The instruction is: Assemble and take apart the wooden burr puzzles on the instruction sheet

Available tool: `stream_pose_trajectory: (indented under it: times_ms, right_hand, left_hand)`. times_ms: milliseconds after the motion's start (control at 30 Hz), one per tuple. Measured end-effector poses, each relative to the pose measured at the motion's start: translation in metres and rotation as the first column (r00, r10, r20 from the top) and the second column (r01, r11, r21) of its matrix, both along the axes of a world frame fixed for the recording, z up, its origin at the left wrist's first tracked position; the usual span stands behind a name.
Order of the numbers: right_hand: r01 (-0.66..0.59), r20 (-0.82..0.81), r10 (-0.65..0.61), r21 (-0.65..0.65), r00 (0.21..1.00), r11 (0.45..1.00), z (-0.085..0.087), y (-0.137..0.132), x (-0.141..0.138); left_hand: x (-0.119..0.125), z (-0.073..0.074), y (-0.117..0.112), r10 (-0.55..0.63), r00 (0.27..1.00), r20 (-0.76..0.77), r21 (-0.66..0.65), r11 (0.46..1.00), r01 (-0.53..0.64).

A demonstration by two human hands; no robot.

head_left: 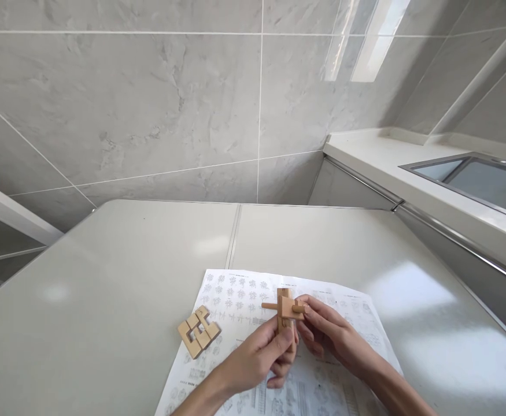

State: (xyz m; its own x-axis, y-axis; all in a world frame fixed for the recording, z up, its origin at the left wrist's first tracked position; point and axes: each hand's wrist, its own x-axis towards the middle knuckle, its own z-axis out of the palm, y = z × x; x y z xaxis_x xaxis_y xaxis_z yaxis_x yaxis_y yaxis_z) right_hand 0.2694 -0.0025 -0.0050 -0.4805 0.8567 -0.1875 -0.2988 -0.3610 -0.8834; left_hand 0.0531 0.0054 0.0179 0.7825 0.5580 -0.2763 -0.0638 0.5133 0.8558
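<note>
Above a printed sheet, my left hand (268,352) is closed around the lower part of a wooden interlocking puzzle (291,308). It is made of light wooden blocks crossed together, with a thin wooden rod (269,305) sticking out to the left. My right hand (328,329) pinches a short rod end (298,309) at the puzzle's right side with thumb and forefinger, its other fingers curled below. Whether both rod ends belong to one piece is hidden by the block. A second wooden puzzle (199,331), flat and made of joined cubes, lies left of my hands, partly over the sheet's edge.
The white instruction sheet (231,300), covered with small grey diagrams, lies on a pale table (118,300) with a seam across it. A grey tiled wall (148,110) stands behind. On the right is a white counter (374,151) with a sink (482,179).
</note>
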Motion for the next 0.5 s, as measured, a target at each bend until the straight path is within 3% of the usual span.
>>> stream_pose_trajectory:
  times_ms: [100, 267, 500]
  right_hand:
    - [-0.062, -0.062, 0.058, -0.066, 0.996, 0.996, -0.004, 0.002, 0.004]
    - [-0.138, -0.147, 0.117, -0.139, 0.982, 0.981, -0.011, 0.003, 0.01]
    - [-0.087, -0.109, 0.073, -0.126, 0.991, 0.988, -0.012, 0.001, 0.003]
  left_hand:
    - [-0.001, -0.001, 0.001, -0.087, 0.993, 0.082, -0.017, 0.996, 0.088]
    - [-0.002, -0.003, 0.001, -0.128, 0.975, 0.182, -0.031, 0.99, 0.135]
    - [-0.002, -0.005, 0.0, -0.06, 0.988, 0.14, -0.042, 0.997, 0.067]
